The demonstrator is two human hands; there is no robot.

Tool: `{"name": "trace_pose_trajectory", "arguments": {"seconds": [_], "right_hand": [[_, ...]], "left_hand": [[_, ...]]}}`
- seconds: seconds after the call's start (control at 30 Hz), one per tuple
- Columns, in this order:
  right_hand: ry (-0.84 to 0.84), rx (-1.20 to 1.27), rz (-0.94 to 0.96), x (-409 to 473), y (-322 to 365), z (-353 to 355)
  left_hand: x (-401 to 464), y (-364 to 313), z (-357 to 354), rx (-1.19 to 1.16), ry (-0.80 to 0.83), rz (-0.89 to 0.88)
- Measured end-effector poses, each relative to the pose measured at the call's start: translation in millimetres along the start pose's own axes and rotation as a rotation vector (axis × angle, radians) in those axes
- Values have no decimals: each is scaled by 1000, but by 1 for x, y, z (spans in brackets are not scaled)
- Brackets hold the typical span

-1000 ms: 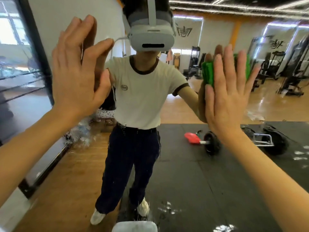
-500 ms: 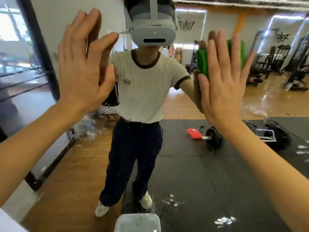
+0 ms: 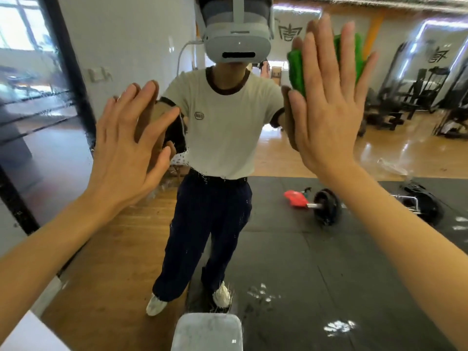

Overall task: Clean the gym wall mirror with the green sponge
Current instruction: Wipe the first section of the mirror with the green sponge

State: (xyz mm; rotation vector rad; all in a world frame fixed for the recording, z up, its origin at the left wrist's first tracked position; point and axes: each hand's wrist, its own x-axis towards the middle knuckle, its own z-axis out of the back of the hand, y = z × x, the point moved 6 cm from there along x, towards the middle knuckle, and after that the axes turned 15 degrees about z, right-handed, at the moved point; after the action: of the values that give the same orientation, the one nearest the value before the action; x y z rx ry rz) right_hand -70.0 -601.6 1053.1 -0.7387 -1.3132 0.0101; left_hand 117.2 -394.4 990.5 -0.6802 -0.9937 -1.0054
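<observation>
**Flat palm drives green sponge across the gym mirror**

The right hand [image 3: 326, 115] is raised at about one o'clock, fingers straight and fanned, pressing the green sponge [image 3: 298, 67] flat against the gym wall mirror [image 3: 329, 262]. The sponge is a thick, soft-looking block with a nubbly, bright green surface; its edges show past the fingers at the left and the upper right, with the rest hidden behind the palm. No finger curls round it.

The left hand [image 3: 126, 150] sits lower, at about ten o'clock, also spread wide with straight fingers, its palm toward the glass and meeting its own reflection. It holds nothing.

The glass is smooth and glossy, streaked at its upper edge and flecked with pale droplets and smears toward five o'clock. In it stands the reflected person, wearing a rounded, matt grey headset [image 3: 236, 44], a cream short-sleeved shirt with dark trim and dark loose trousers. Behind, the reflection shows warm polished wood flooring and a dull black rubber mat [image 3: 291, 249]. On the mat at three o'clock lie a round black barbell plate [image 3: 326, 206] on a metal bar and a red object [image 3: 295, 198] beside it. At six o'clock a pale, rounded-cornered bucket rim [image 3: 207, 330] rises from the bottom edge.
</observation>
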Motion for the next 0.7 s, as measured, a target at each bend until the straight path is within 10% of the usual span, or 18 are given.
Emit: {"name": "trace_pose_trajectory", "arguments": {"seconds": [0.23, 0.5, 0.7], "right_hand": [[354, 94, 534, -168, 96, 0], [-36, 44, 9, 3, 41, -11], [327, 115, 498, -148, 127, -13]], "left_hand": [[0, 2, -3, 13, -22, -8], [-1, 4, -7, 8, -48, -1], [0, 4, -9, 32, -72, -34]]}}
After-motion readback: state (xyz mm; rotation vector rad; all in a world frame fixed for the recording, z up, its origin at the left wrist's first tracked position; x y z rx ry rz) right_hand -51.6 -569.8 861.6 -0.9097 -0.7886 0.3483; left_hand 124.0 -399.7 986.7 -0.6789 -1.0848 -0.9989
